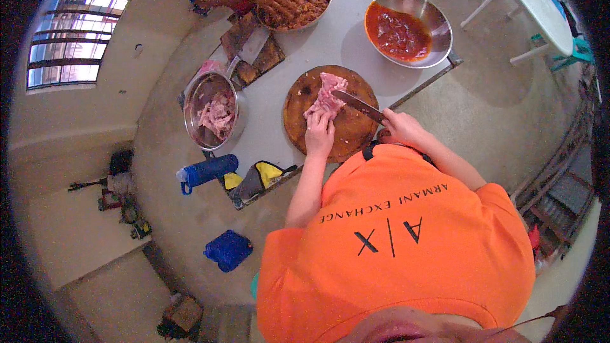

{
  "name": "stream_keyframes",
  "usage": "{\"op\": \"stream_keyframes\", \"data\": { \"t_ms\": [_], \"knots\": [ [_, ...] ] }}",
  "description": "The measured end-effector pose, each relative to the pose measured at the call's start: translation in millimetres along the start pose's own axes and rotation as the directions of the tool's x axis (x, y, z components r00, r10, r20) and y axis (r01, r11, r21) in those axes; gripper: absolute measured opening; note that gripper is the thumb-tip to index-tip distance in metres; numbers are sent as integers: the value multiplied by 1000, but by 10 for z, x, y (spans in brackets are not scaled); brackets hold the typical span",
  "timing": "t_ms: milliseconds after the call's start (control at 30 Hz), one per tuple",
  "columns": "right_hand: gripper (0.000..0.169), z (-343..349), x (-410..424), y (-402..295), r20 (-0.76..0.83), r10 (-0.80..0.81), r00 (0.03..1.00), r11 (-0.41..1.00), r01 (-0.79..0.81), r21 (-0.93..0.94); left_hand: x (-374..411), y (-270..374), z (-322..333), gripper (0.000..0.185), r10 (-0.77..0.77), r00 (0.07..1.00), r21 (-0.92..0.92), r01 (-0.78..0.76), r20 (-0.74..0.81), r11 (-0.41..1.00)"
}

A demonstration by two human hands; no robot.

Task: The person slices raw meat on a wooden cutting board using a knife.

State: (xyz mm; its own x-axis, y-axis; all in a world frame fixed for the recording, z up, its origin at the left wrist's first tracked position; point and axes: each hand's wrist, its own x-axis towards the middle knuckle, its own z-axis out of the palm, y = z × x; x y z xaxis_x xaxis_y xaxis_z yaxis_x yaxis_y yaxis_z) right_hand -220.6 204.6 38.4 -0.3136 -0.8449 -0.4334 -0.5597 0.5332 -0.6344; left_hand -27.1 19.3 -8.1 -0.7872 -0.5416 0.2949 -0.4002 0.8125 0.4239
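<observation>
A piece of raw meat (330, 89) lies on a round wooden chopping board (298, 126) in front of me. My left hand (320, 128) presses on the near end of the meat, fingers bent over it. In my right hand (402, 126) is the handle of a knife (361, 106), whose dark blade reaches leftward over the board. The blade's tip touches or overlaps the meat's right side; I cannot tell whether it has cut in. Small pale scraps dot the wood around the meat.
Left of the board stands a steel bowl (189, 126) of raw meat pieces. Another steel bowl (441, 24) holds red sauce. Across the table (267, 105), a co-worker's hands (281, 2) are in a bowl of coated food, near a cleaver (254, 44). A blue bottle (209, 174) lies at the left edge.
</observation>
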Motion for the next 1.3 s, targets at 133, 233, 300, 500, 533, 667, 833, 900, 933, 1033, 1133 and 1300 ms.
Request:
{"op": "stream_keyframes", "data": {
  "t_ms": [133,233,300,500,533,667,833,900,933,1033,1133,1300],
  "knots": [
    [24,5,45,69,11,-6,1000,999,6,-50,-134,-29,-86,21,-6,1000,-47,6,1,999],
    [25,-10,73,57,36,-22,999,998,24,-54,-118,-89,-140,21,-143,983,-73,136,-114,988],
    [25,-3,95,53,45,-41,998,997,44,-56,28,-204,-132,20,-243,933,-75,231,-267,970],
    [23,16,177,-129,178,-87,980,985,111,-130,294,-428,51,28,-503,864,-141,499,4,855],
    [23,48,193,-127,156,-70,985,987,90,-129,305,-461,86,27,-508,861,-98,509,38,855],
    [22,39,192,-104,88,-22,996,994,32,-109,336,-438,97,20,-480,877,-63,479,10,875],
    [24,25,143,-62,86,-77,993,988,87,-124,356,-328,-30,23,-625,781,-267,598,-21,756],
    [24,36,154,-106,87,-121,989,986,130,-103,345,-428,30,22,-686,726,-404,643,52,650],
    [24,46,169,-137,99,-132,986,982,143,-121,347,-410,24,22,-668,743,-380,633,51,675],
    [25,96,245,-256,124,-169,978,966,189,-175,311,-351,10,21,-605,796,-298,581,16,757],
    [26,196,340,-303,104,-216,971,948,234,-218,266,-308,36,20,-543,838,-204,523,-55,828],
    [21,271,380,-389,74,-245,967,941,256,-224,252,-217,23,17,-521,849,-195,498,-88,845]
  ]
}}
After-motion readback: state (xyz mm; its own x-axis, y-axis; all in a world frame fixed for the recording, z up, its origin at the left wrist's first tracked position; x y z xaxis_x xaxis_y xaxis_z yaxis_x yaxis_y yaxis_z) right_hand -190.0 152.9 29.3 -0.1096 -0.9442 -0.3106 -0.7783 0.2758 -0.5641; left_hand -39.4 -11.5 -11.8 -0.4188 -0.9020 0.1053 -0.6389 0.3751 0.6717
